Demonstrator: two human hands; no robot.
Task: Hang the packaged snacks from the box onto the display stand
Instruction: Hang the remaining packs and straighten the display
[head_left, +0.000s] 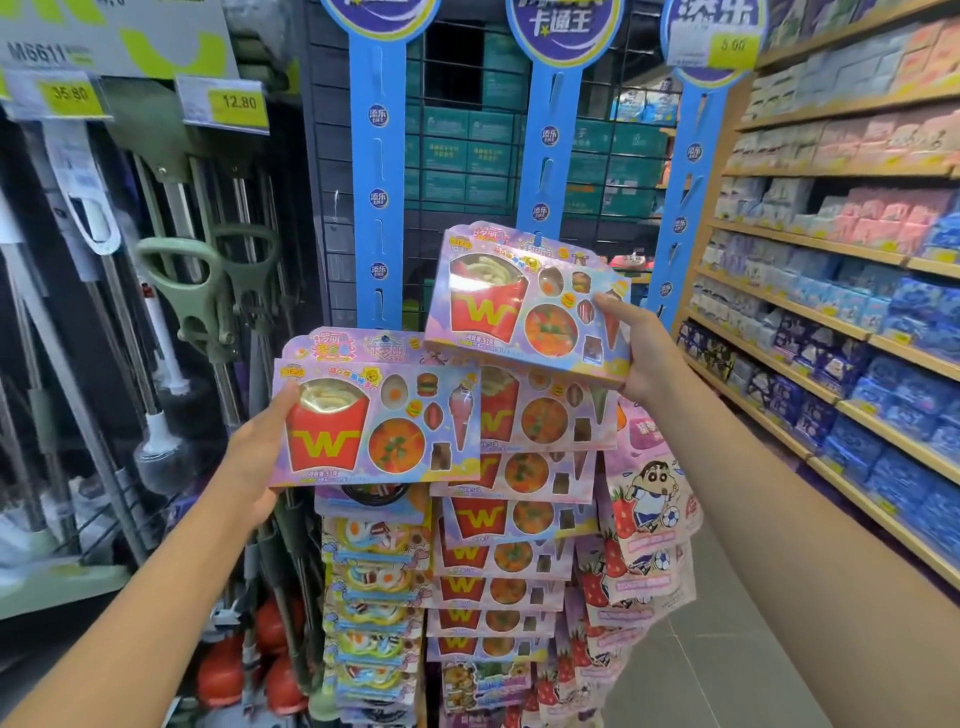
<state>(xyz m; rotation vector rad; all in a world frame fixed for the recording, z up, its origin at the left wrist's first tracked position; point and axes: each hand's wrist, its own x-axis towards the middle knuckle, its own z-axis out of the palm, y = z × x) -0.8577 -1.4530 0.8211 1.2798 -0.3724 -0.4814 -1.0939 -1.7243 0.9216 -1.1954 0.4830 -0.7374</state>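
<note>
My left hand grips the left edge of a pink snack pack with a red fries pouch marked W, held in front of the left blue hanging strip. My right hand grips the right edge of a second identical pack, tilted and raised against the middle blue strip. Below it several of the same packs hang in an overlapping column. The box is not in view.
The left strip carries egg-candy packs; the right strip carries strawberry cartoon pouches. Mops and plungers hang at the left. Wooden shelves of blue and pink packs line the right side, with grey floor below.
</note>
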